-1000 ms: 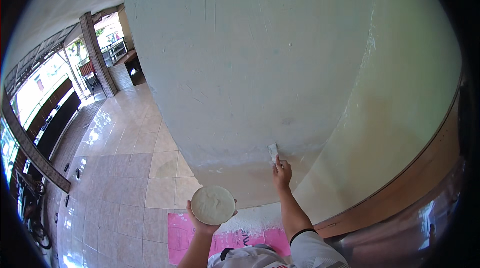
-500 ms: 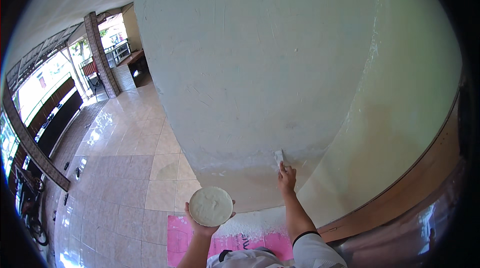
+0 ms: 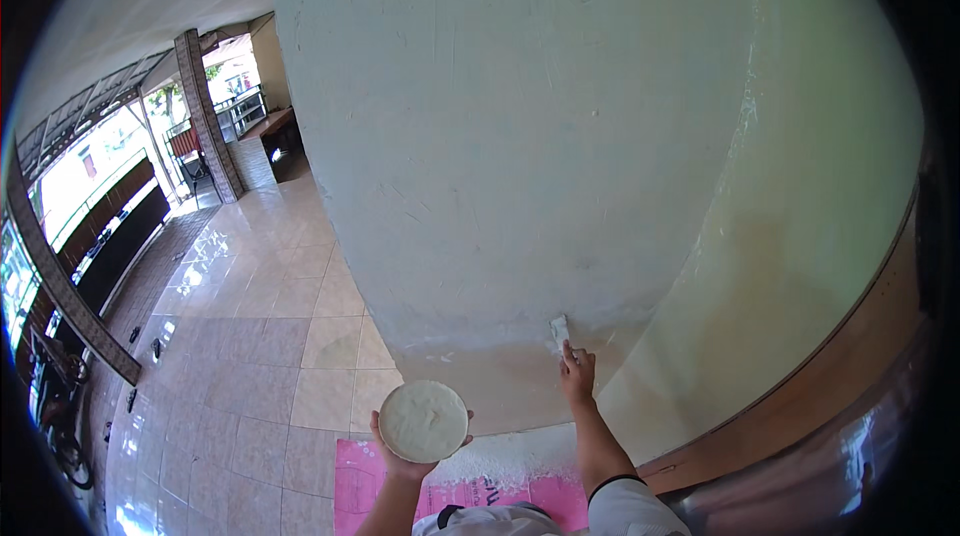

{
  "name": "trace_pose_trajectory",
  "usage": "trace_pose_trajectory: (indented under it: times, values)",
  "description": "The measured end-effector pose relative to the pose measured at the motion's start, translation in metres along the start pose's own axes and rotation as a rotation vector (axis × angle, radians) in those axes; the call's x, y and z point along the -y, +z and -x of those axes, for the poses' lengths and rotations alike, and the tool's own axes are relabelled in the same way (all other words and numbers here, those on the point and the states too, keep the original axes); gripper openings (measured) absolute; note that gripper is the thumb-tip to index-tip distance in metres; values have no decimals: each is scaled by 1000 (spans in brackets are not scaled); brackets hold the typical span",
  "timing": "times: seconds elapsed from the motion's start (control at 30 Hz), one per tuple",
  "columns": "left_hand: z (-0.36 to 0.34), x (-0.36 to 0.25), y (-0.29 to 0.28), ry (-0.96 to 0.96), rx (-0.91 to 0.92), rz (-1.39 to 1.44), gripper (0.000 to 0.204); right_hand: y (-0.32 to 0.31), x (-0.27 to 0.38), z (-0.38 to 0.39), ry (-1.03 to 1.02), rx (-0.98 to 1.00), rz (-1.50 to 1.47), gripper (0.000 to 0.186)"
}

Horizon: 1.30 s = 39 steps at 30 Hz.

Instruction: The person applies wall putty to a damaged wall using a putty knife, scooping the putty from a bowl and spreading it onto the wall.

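My left hand point(image 3: 405, 463) is wrapped round a round, shallow container of off-white putty point(image 3: 424, 421), held level with the paste facing up. In my right hand point(image 3: 577, 374) is a putty knife point(image 3: 559, 333), gripped by its handle with the index finger stretched along it. Its pale blade lies against the lower part of the grey-green wall point(image 3: 500, 186), at the edge of a whitish smeared band. Below that band the wall is beige. Scratches and small bumps mark the surface higher up.
A pink sheet point(image 3: 360, 481) dusted with white crumbs lies at the wall's foot. To the right, the wall turns a cracked corner toward a brown wooden panel point(image 3: 790, 396). Tiled floor point(image 3: 250, 356) stretches left to pillars point(image 3: 208, 116) and a parked motorcycle point(image 3: 62, 416).
My right hand and the putty knife are slightly lower in the picture. The whole view has shifted down a little, and the container still sits in my left hand.
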<state>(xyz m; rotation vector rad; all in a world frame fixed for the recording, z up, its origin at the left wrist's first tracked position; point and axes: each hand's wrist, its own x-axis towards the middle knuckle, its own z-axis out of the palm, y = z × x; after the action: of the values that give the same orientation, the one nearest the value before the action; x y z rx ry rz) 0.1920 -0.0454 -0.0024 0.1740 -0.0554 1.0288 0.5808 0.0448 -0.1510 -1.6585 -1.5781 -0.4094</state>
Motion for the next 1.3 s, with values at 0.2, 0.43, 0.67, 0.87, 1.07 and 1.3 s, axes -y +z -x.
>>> trace_pose_trajectory:
  times: [0.2,0.43,0.67,0.87,1.07,1.3]
  values:
    - [3,-6,9,29,-52,-4,111,-1,44,-68,-136,-218,-96,71]
    - [1,-5,0,22,-3,-8,111,4,4,0,-54,-50,-5,73]
    - [3,-6,2,44,-25,-4,111,-16,40,-63,-114,-208,-81,74]
    - [0,-2,1,37,-15,-79,109,-3,-7,-8,-8,-56,39,74]
    - [3,-1,6,25,-42,64,109,-13,46,-74,-190,-251,-124,78]
    - [4,0,-3,27,-34,10,109,-4,7,-3,2,-36,0,71]
